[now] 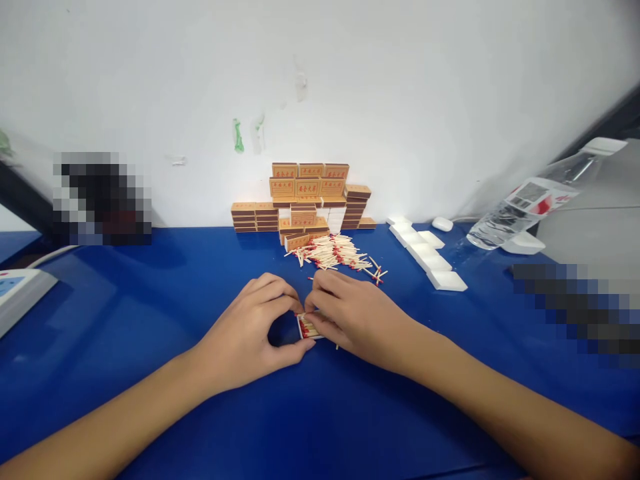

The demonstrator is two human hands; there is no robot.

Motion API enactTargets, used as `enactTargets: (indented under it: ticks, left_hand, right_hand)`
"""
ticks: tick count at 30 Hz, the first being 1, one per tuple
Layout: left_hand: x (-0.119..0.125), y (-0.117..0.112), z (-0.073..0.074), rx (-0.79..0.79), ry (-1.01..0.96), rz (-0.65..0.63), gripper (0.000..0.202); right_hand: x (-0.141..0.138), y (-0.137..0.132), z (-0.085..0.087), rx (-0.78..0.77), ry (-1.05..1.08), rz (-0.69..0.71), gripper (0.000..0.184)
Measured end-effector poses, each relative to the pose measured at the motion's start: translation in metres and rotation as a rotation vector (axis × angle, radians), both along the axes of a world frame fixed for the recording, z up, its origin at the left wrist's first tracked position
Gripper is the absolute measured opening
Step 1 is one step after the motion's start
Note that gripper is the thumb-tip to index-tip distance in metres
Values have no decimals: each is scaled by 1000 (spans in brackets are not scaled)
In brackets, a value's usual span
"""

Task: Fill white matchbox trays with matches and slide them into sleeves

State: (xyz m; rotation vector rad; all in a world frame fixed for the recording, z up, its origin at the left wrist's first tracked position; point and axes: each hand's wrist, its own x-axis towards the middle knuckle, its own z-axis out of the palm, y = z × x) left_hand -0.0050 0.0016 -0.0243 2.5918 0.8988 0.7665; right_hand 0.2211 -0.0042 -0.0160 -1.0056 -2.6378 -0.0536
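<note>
A small white matchbox tray [301, 328] lies on the blue table with red-tipped matches [309, 328] inside. My left hand [260, 327] grips the tray's left end between thumb and fingers. Over the tray, my right hand [345, 313] has its fingers pinched together at the matches and covers the right part of the tray. Whatever sits between those fingertips is hidden. Just beyond the hands spreads a loose heap of matches [335, 252], in front of stacked matchboxes [307, 188].
White empty trays [425, 253] lie in a row at the right, beside a tilted plastic bottle [530, 200] and a white earphone-like case [443, 224]. A white device [25, 293] stands at the left edge. The wall [320, 80] closes off the back.
</note>
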Motion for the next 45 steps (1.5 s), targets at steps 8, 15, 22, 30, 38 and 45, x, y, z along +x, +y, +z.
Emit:
enactTargets:
  ticks: [8,15,22,30,38,45]
  left_hand:
    - [-1,3,-1,-59,-32,-16,23]
    - [-2,2,1,-46,-37,9,23]
    - [-5,6,2,36,-28,86,23]
    - [-6,6,2,43,-31,129,18]
    - [-6,5,2,36,-21,100,21]
    - [-5,2,1,37,-10,76,24]
  right_hand:
    - [1,1,0,190,-147,84,12]
    - [8,-5,12,62,-51,70,16]
    - [34,-1,30,-340,123,-30,7]
    - [31,-5,28,-649,19,10,8]
    - [29,0,28,-536,294,-107,8]
    - [17,1,19,-534,496,-129,15]
